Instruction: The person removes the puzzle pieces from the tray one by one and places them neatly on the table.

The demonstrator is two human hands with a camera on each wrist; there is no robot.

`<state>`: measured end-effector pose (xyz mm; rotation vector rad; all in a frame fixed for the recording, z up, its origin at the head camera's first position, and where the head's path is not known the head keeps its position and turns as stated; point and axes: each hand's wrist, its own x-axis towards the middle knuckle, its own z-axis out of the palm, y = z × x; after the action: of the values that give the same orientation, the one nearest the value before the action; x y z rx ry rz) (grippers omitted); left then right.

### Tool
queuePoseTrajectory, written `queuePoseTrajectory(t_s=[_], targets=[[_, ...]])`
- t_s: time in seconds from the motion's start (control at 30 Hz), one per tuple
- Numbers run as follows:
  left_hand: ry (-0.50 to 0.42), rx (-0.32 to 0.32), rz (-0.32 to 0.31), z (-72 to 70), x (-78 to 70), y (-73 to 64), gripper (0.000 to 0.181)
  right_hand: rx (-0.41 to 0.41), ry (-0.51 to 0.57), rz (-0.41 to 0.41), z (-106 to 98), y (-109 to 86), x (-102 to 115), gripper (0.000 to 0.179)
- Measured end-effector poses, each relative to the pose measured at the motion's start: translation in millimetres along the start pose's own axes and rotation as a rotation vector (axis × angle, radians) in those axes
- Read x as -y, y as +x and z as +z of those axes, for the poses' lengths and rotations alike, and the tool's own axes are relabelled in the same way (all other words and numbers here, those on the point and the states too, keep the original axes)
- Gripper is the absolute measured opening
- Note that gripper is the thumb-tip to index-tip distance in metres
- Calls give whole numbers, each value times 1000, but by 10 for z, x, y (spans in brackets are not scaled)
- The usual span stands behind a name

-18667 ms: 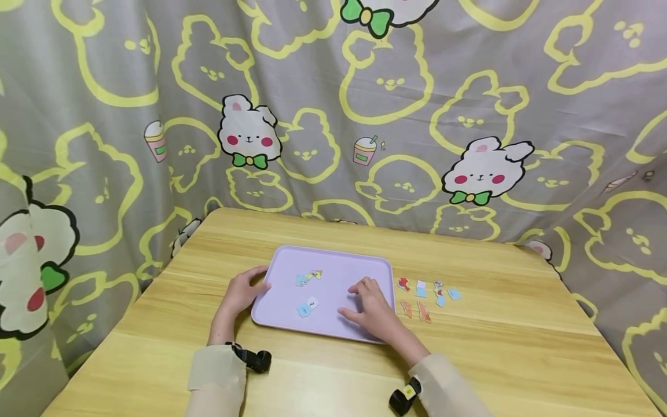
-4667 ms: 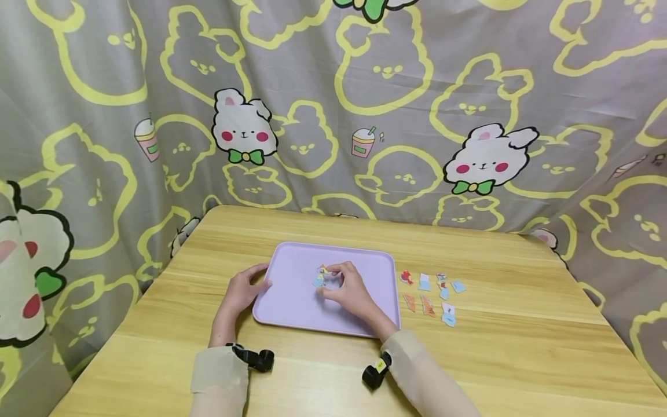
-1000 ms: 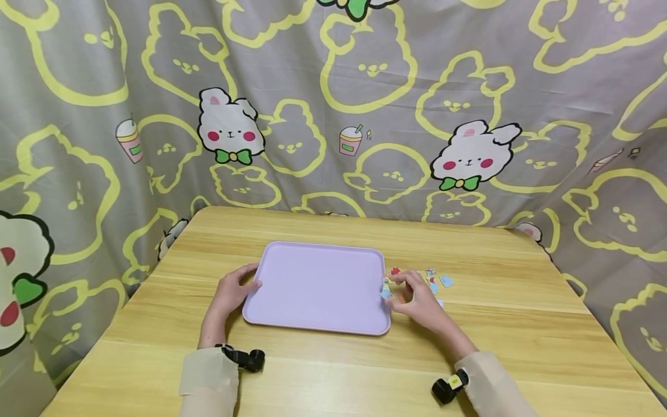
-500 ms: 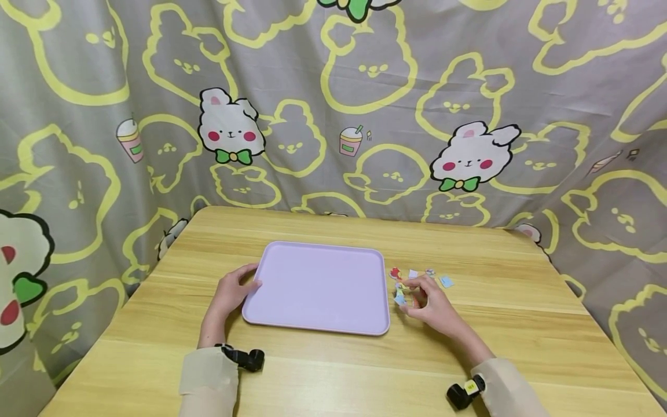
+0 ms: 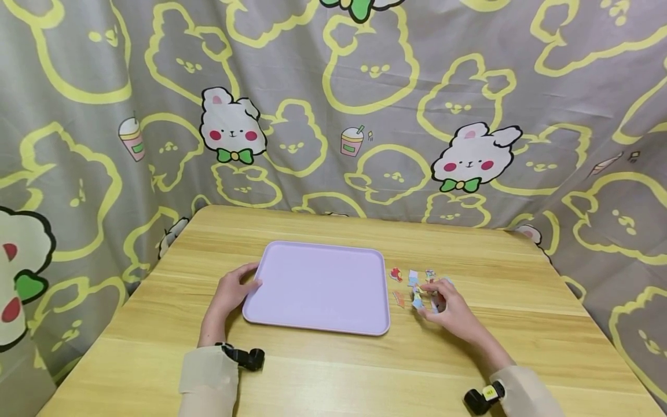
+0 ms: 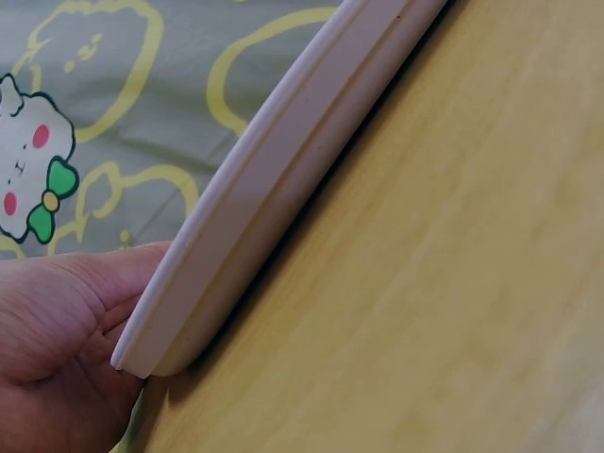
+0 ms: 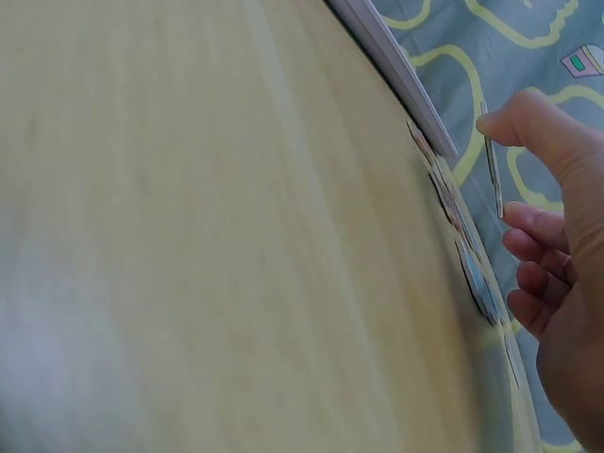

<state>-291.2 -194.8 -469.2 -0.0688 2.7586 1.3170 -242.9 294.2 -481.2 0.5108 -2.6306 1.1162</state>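
Observation:
My left hand [image 5: 230, 294] holds the left edge of the lilac tray [image 5: 320, 289], its thumb over the rim. The left wrist view shows the same hand [image 6: 57, 330] against the outer wall of the tray [image 6: 236, 193]. Right of the tray, my right hand [image 5: 452, 311] pinches a small joined puzzle section [image 5: 417, 296], yellow and light blue, by its edges. Seen from the right wrist, the puzzle section [image 7: 493, 170] is an upright thin edge between thumb and finger, above the table. Some pieces behind the right hand are partly hidden.
Loose puzzle pieces lie right of the tray: a red one [image 5: 396, 274], a white and blue one [image 5: 413, 278], an orange one [image 5: 398, 299] and others. The wooden table [image 5: 333, 370] backs onto a grey patterned curtain [image 5: 312, 87].
Two small puzzle sections lay on the tray earlier; its surface is now bare. My right hand has carried one section rightward off the tray, over the loose pieces. The left hand stays put.

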Motion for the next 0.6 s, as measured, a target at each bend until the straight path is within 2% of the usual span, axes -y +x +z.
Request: queuePoseTrajectory(t_s=[0.3,0.6], targets=[[0,-3,13,6,11,-8,50,2,-23,10,-131,-65,-52,42],[4,-4,14,4,5,-14,50,16,-56,63,-268,-139,-159,46]])
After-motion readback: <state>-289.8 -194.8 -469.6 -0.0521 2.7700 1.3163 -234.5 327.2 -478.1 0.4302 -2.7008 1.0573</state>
